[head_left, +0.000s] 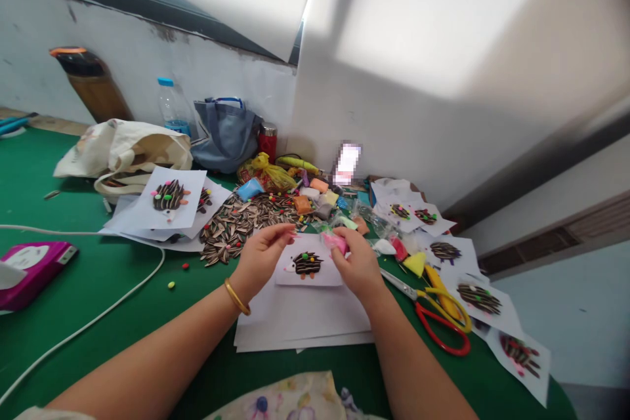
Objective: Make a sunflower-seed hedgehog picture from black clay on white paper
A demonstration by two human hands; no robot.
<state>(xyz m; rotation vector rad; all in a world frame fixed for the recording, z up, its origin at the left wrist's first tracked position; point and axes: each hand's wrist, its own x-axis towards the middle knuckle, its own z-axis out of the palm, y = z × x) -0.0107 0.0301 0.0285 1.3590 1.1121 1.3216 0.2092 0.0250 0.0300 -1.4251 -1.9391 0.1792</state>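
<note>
My left hand (262, 251), with a gold bangle (237, 296) on its wrist, has thumb and fingertips pinched together above the card's left side. Whatever lies between those fingertips is too small to make out. In my right hand (361, 264) is a lump of pink modelling clay (337, 241) in a clear wrapper, held near the card's right edge. Between both hands lies a white card (290, 279) bearing a hedgehog (306, 264) made of striped sunflower seeds, with a white clay face, green and yellow dots and orange feet. Under it are larger white sheets (305, 323).
Sunflower seeds (231, 226) are heaped behind my left hand, beside coloured clay packets (302, 204). Scissors (428, 305) lie right of my right hand, near finished hedgehog cards (492, 305). A white cable (118, 302) crosses the green table at left. Bags (229, 131) and bottles stand along the wall.
</note>
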